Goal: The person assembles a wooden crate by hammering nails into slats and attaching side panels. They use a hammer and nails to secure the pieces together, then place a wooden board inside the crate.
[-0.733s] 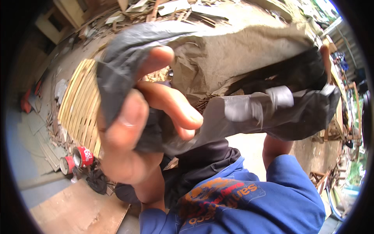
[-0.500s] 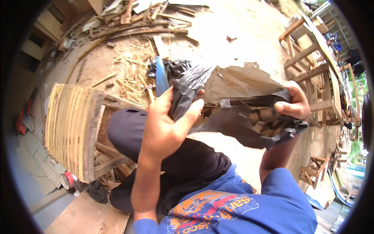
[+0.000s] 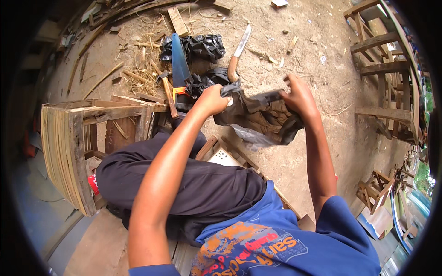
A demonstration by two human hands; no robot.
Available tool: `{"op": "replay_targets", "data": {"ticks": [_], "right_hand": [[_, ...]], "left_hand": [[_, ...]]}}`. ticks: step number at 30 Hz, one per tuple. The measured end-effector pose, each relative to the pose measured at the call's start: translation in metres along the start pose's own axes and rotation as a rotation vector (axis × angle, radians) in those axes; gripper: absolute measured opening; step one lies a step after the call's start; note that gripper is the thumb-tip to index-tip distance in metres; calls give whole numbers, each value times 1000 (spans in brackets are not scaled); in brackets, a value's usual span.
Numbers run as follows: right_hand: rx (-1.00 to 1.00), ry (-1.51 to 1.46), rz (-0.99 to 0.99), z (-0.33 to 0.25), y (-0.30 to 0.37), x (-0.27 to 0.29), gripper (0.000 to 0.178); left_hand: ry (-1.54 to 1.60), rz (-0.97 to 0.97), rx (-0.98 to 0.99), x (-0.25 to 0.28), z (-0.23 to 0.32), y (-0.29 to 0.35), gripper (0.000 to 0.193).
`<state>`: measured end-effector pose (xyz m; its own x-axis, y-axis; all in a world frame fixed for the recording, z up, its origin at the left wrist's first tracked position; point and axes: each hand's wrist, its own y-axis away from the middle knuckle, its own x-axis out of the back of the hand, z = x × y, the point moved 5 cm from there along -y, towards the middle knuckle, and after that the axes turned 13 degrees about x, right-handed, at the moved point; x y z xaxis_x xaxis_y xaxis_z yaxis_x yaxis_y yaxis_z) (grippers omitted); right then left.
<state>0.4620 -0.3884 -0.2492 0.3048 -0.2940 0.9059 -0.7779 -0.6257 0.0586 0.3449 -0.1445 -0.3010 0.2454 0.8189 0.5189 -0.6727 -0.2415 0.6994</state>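
While the left hand grips one end of a black plastic bag with its fingers closed, the right hand holds the other end, fingers curled over the rim. Stretched between them, the bag hangs above the dirt floor, its brownish inside showing. Near the left hand lie a blue-bladed handsaw, a wooden-handled tool and crumpled black plastic; a knife lies beyond the bag. Off to the left stands a slatted wooden frame.
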Motion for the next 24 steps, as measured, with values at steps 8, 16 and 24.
{"op": "replay_targets", "data": {"ticks": [8, 16, 24], "right_hand": [[39, -481, -433, -59, 27, -139, 26], [23, -529, -254, 59, 23, -292, 65], [65, -251, -90, 64, 39, -314, 90]], "left_hand": [[268, 82, 16, -13, -17, -18, 37], [27, 269, -36, -6, -45, -15, 35], [50, 401, -4, 13, -58, -10, 42]]}}
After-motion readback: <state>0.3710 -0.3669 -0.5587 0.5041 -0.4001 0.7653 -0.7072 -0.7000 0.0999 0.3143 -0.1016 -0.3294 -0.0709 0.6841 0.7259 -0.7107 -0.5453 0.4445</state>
